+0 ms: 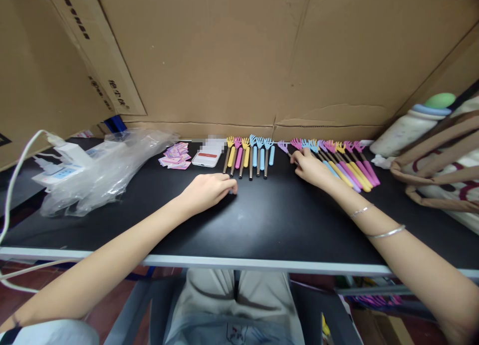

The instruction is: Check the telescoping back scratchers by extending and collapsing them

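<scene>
My right hand (309, 168) is closed, thumb and fingertips pinched on the shaft of a purple back scratcher (283, 147) with a claw-shaped head. Under and beyond that hand lies a row of back scratchers (354, 165) with pink, blue, purple and yellow parts, their coloured handles towards me. My left hand (209, 192) rests on the table with curled fingers; whether something is inside them is hidden. Just past it lie several claw heads on dark metal rods (250, 165), in yellow, pink and blue, with loose coloured handle sleeves (262, 159) between them.
A white-framed phone or case (207, 154) and a pile of pink-purple cards (175, 155) lie left of the rods. Clear plastic bags (101, 170) and a power strip (62, 171) are further left. At right stand a bottle (406, 128) and a bag (445, 165). Cardboard (224, 55) walls the back.
</scene>
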`<state>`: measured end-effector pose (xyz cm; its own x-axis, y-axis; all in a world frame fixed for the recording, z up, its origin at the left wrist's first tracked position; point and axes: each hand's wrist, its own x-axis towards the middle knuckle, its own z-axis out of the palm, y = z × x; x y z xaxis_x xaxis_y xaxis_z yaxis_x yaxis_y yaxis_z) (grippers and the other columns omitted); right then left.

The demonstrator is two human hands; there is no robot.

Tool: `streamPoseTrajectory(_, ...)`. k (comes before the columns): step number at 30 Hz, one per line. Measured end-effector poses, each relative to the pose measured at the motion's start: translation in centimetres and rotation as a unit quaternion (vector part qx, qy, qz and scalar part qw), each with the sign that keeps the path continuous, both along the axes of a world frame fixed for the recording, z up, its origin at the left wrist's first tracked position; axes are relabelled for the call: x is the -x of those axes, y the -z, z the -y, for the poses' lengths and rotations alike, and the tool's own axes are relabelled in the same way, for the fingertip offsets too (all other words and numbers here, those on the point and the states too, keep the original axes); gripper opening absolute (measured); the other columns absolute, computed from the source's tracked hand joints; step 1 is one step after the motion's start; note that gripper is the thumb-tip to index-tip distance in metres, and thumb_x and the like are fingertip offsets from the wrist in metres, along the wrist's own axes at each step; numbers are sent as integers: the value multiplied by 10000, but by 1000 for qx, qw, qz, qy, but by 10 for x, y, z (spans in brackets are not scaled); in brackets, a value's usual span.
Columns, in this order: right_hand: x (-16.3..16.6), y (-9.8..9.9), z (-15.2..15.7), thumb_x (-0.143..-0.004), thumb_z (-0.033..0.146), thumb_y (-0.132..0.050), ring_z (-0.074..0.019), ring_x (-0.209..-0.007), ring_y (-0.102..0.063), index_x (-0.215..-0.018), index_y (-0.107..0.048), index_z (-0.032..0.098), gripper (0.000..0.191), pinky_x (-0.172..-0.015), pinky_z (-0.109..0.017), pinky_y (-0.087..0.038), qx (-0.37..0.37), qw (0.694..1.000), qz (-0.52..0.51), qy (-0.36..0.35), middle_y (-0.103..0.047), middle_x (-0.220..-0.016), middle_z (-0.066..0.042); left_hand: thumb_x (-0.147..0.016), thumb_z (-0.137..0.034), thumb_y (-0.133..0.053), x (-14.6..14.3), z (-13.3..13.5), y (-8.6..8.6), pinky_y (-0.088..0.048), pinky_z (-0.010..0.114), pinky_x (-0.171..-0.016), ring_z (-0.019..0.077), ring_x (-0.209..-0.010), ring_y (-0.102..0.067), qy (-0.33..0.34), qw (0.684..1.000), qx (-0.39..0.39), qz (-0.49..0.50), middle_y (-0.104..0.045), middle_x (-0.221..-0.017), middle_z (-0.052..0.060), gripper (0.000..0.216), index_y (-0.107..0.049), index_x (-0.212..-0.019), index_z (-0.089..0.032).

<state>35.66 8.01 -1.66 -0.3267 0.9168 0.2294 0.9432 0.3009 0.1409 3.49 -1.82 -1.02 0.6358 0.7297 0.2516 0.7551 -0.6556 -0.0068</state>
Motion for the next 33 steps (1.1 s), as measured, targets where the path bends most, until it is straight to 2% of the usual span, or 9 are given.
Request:
streamPoseTrajectory(4,-1,3,-1,-762,93,-440,-206,-783,-617,-1001,-561,190,285,-631,-319,-466,-10,999,-1,-34,-520,-1109,-122,-958,-180,-398,-1,0,0,-385,192,-602,132,-820,-634,-2,1000,2,0,-662,-907,0,238,-629,-969,-236)
streamPoseTrajectory(12,4,-1,11,-816,67,-374,-263,-940,-585,-975,-589,203,299,-595,-323,-436,-84,996,-27,-10,-564,-1065,-122,-949,-162,-406,-1,1,-2,-389,194,-622,132,-853,-638,10,1000,11,6,-664,-925,-6,228,-624,-961,-228)
streamPoseTrajectory(20,-3,-23,16,-853,162,-406,-277,-892,-596,-940,-621,228,241,-615,-345,-428,-111,989,-99,20,-602,-1029,-117,-954,-173,-418,0,1,-3,-359,195,-585,125,-814,-636,9,1000,8,9,-663,-893,-11,230,-637,-956,-241)
streamPoseTrajectory(25,-18,-44,12,-746,140,-503,-260,-908,-622,-818,-603,226,150,-789,-382,-482,-139,959,-248,-4,-678,-919,-76,-950,-166,-413,0,1,-3,-373,193,-592,122,-788,-629,8,1000,8,19,-656,-878,-11,232,-633,-953,-241)
streamPoseTrajectory(29,-26,-55,12,-724,154,-553,-200,-767,-642,-793,-584,203,89,-715,-323,-514,-160,927,-340,19,-704,-872,-67,-960,-188,-413,0,0,-3,-384,196,-608,129,-798,-625,9,1000,15,16,-654,-891,-9,221,-628,-962,-240)
streamPoseTrajectory(33,-29,-61,15,-722,164,-591,-167,-728,-637,-774,-593,188,57,-633,-269,-517,-175,902,-394,12,-689,-839,-64,-978,-225,-398,2,-2,-1,-407,199,-647,129,-814,-612,18,1000,8,24,-653,-874,0,239,-635,-955,-233)
